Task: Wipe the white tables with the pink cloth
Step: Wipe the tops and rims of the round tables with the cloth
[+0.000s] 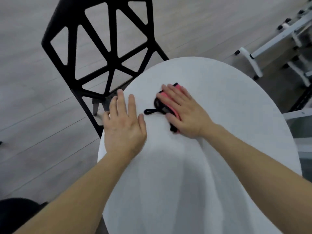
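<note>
Pink cloth (pixel 173 109) near worktop (pixel 219 98) centre, pinned under right hand (pixel 187 114); fingers straight, pressing, not gripping. Long axis near-to-far across worktop. Left hand (pixel 124 127) flat at worktop left edge, holding nothing.

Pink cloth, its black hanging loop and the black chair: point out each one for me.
pink cloth (pixel 174 112), head view, pink strip along its left edge.
black loop (pixel 148 111), head view, the rounded end.
black chair (pixel 112 53), head view, middle of the openwork back.
</note>
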